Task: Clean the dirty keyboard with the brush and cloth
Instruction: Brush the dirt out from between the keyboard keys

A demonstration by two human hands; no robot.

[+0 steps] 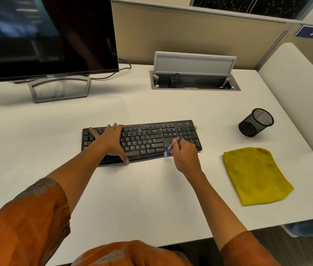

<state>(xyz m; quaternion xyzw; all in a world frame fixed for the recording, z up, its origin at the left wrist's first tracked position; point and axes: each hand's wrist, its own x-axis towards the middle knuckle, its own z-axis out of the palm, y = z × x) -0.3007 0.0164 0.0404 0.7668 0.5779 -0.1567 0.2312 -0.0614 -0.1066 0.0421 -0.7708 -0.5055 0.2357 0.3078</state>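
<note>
Brush point(173, 145) tilted, bristles down on keyboard point(148, 140)

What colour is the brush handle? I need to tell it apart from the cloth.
Blue, seen in the head view: the brush is held in the right hand.

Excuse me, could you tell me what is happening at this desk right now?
A person is cleaning a black keyboard on a white desk. The left hand lies flat on the keys at the keyboard's left end, holding it down, while the right hand grips a small blue brush against the keys near its right end. A yellow cloth lies untouched to the right, near a tipped mesh pen cup.
</note>
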